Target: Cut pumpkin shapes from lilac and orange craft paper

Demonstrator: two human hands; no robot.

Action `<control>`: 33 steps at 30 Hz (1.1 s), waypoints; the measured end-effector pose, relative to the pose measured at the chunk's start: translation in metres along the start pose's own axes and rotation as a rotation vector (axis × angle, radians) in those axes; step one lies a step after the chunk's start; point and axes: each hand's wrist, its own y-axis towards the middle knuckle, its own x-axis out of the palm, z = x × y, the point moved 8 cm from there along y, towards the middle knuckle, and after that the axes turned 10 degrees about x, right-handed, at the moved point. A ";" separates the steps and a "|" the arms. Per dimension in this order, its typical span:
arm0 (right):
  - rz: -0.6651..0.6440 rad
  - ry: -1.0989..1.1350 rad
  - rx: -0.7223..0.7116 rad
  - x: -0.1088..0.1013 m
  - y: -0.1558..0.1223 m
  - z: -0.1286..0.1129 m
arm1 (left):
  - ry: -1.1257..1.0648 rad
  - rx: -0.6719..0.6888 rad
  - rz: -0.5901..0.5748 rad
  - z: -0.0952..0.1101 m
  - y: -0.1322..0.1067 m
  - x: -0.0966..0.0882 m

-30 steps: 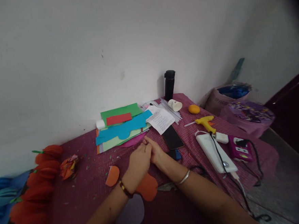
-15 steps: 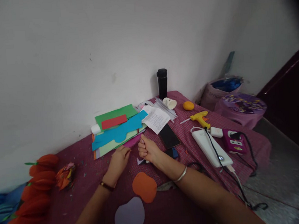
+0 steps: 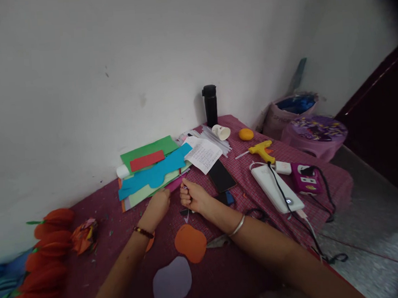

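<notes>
My left hand (image 3: 156,207) rests on the maroon cloth (image 3: 100,246) with its fingers curled, its tips at the edge of a pink sheet (image 3: 174,184) under the coloured paper stack (image 3: 153,171). What it grips, if anything, is hidden. My right hand (image 3: 193,197) is a fist just to its right, with a thin small item sticking up from the top of the fist that I cannot name. An orange paper cutout (image 3: 191,243) and a lavender cutout (image 3: 172,283) lie nearer to me, below the hands.
Right of the hands lie a black phone (image 3: 221,176), a handwritten note (image 3: 203,154), a yellow glue gun (image 3: 261,150), a white power bank (image 3: 276,188) with cable and a purple device (image 3: 305,183). A black flask (image 3: 210,105) stands by the wall. Orange paper flowers (image 3: 45,250) lie left.
My hands, joined together a second ago, have parted. The left moved to the paper stack's edge and the right closed into a fist. The view shifted slightly right and down.
</notes>
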 end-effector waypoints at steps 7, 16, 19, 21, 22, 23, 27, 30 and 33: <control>0.001 0.007 -0.007 -0.004 0.004 -0.001 | -0.070 -0.060 0.071 -0.007 0.000 -0.014; 0.023 0.024 0.041 0.002 0.006 0.013 | -0.146 0.075 0.380 0.057 -0.038 -0.063; 0.043 0.015 0.050 0.003 0.006 0.015 | 0.081 0.060 0.297 0.078 -0.033 -0.062; 0.063 0.014 0.051 0.001 0.006 0.013 | 0.128 0.020 0.226 0.084 -0.026 -0.061; 0.075 0.016 0.048 -0.001 0.006 0.012 | 0.123 0.006 0.196 0.086 -0.023 -0.061; 0.089 0.019 0.041 -0.003 0.005 0.010 | 0.102 -0.003 0.175 0.089 -0.021 -0.061; 0.124 0.027 0.003 -0.007 0.001 -0.003 | -0.264 0.130 0.209 0.103 -0.033 -0.064; 0.032 0.002 -0.012 0.002 -0.005 -0.015 | -0.586 0.216 0.325 0.106 -0.055 -0.061; -0.065 -0.002 -0.050 0.010 -0.010 -0.026 | -0.543 0.258 0.232 0.115 -0.064 -0.035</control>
